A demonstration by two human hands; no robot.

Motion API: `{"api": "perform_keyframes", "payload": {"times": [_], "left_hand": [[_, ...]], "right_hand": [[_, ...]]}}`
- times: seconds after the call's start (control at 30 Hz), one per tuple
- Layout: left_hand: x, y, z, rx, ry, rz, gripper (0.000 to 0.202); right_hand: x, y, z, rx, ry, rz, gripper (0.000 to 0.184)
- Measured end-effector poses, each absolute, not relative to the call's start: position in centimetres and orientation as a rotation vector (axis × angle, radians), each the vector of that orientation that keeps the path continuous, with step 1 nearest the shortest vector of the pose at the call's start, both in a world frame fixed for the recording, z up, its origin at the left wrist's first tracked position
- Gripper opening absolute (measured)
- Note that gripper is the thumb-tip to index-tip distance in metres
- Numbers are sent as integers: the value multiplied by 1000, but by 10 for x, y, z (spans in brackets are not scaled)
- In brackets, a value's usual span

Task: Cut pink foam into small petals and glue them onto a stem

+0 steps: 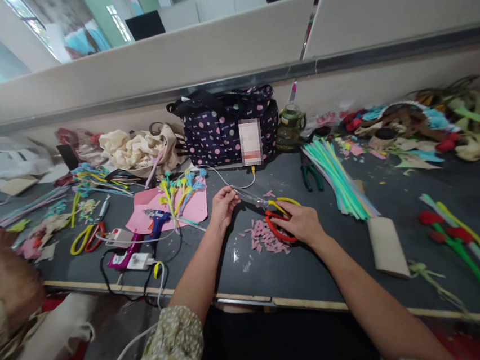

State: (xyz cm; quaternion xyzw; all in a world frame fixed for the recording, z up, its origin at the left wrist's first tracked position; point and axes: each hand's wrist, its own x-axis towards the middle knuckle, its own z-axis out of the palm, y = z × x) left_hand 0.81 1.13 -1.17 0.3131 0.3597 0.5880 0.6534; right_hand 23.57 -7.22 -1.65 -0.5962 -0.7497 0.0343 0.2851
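My right hand (301, 222) grips scissors (277, 207) with one red and one yellow handle, fingers through the loops. The blades look greyish and point left toward my left hand (225, 203). My left fingers are pinched together close to the blade tips; whatever is between them is too small to make out. Beneath the scissors lies a pile of small cut pink pieces (266, 238) on the dark table (241, 279). A few more pink bits are scattered beyond the blades.
Left of me are a blue glue gun (158, 222), a purple one (126, 253), another pair of scissors (86, 239) and pink paper (140, 203). Green pipe cleaners (337, 176) and pliers (311, 176) lie right. A patterned bag (214, 131) stands behind. A co-worker's arm (13, 270) is far left.
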Motion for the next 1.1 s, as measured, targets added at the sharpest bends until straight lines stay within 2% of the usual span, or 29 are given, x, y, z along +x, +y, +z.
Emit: {"api": "perform_keyframes", "payload": {"times": [0.73,1.1], "left_hand": [[9,9,-7,703,852,1320,30],[9,9,-6,685,837,1331,30]], "right_hand": [[237,-73,-14,-1583,-2013,159,39],[228,-78,3,-1693,-2017,143,53]]}}
